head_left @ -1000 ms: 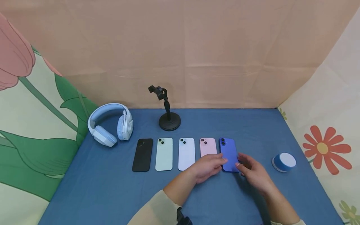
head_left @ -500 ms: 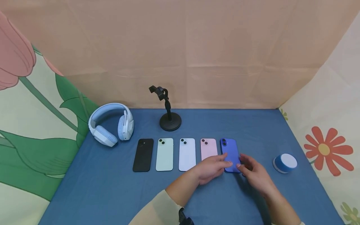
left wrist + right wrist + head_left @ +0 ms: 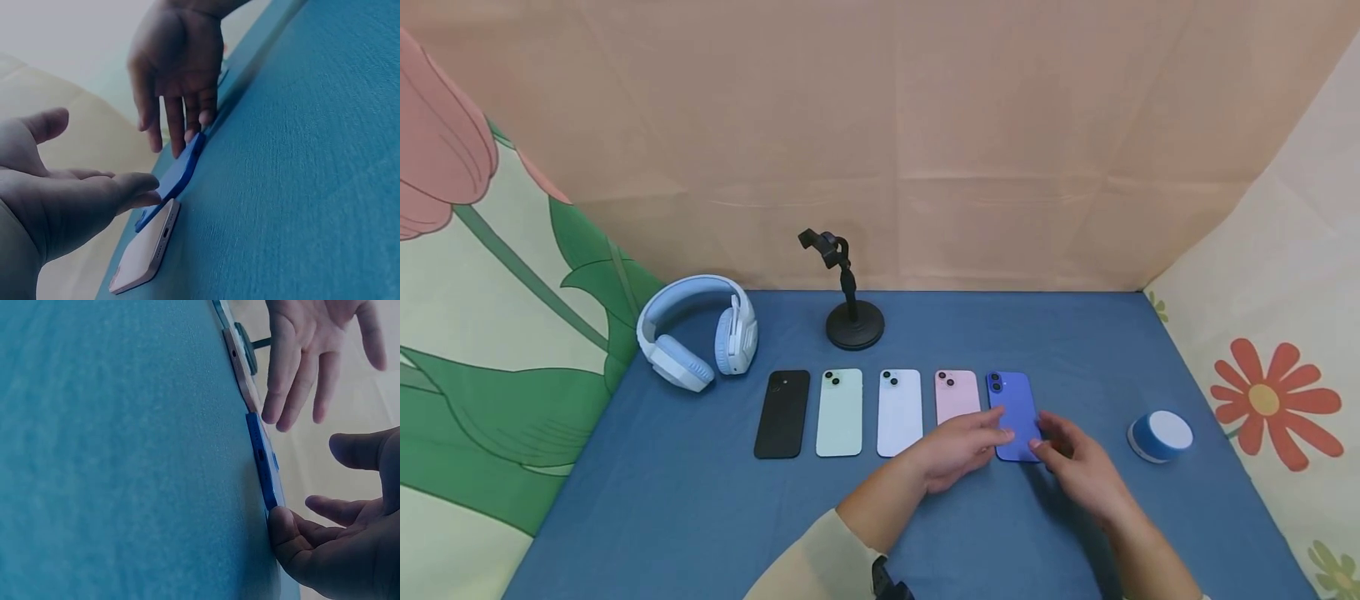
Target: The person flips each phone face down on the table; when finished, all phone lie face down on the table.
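A violet-blue smartphone [image 3: 1017, 404] lies back up at the right end of a row of phones. My left hand [image 3: 958, 452] reaches in from its left, fingers extended over the lower left part of the phone; in the right wrist view those fingertips look apart from it. On the other side, my right hand [image 3: 1084, 471] has loosely bent fingers at the phone's right edge, and a fingertip [image 3: 282, 522] meets its corner. Neither hand grips it. The pink phone [image 3: 957, 392] beside it is partly hidden by my left hand.
Further left in the row lie a white phone [image 3: 899, 414], a mint green phone [image 3: 839, 414] and a black phone [image 3: 782, 415]. Behind them stand a black desk stand [image 3: 854, 325] and light blue headphones [image 3: 697, 329]. A blue-and-white round container [image 3: 1161, 436] sits at the right.
The violet-blue phone has shifted very slightly to the right and nearer to me. Both hands stay around it with only small finger movements; the other phones have not moved.
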Available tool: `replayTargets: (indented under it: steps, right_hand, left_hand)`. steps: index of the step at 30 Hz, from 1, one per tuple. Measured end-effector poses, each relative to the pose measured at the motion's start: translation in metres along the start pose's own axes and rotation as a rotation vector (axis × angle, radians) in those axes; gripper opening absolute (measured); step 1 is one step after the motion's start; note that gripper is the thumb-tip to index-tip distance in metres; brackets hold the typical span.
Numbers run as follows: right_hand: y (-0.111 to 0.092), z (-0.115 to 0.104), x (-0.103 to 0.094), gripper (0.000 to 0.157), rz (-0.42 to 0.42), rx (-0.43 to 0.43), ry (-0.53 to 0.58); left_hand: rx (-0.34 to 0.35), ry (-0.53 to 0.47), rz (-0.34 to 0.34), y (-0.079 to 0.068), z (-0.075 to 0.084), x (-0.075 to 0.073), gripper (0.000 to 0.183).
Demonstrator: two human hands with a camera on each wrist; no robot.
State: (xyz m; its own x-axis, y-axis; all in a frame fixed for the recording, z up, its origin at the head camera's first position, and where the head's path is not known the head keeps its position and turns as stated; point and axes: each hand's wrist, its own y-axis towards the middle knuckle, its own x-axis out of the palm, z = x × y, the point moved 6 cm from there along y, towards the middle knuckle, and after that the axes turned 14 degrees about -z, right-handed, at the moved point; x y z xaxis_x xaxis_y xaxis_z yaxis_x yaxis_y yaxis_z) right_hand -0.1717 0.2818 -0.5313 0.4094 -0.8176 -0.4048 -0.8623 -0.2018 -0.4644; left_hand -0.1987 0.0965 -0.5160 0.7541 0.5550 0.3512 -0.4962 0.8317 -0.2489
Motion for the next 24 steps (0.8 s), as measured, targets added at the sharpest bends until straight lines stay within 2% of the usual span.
replayTargets:
  steps: [5,10,15,19,24]
  right_hand:
    - [0.001,-0.002,0.000,0.069,0.007,-0.008,-0.015]
    - [0.000,-0.008,0.004,0.072,0.011,-0.024,-0.039]
    - [0.000,-0.015,0.007,0.071,0.030,-0.093,-0.061]
    - [-0.004,-0.017,0.008,0.070,0.074,-0.119,-0.125]
    - [-0.008,-0.022,0.009,0.067,0.152,-0.174,-0.211]
  left_hand:
    - [0.007,0.070,-0.009,-0.008,0.002,-0.004,0.068]
    - [-0.007,0.209,0.014,-0.018,0.002,-0.011,0.062]
    - [-0.059,0.487,0.108,-0.034,0.005,-0.022,0.058]
    - [-0.089,0.719,0.161,-0.049,0.012,-0.028,0.058]
    - [-0.125,0.917,0.207,-0.067,0.017,-0.035,0.059]
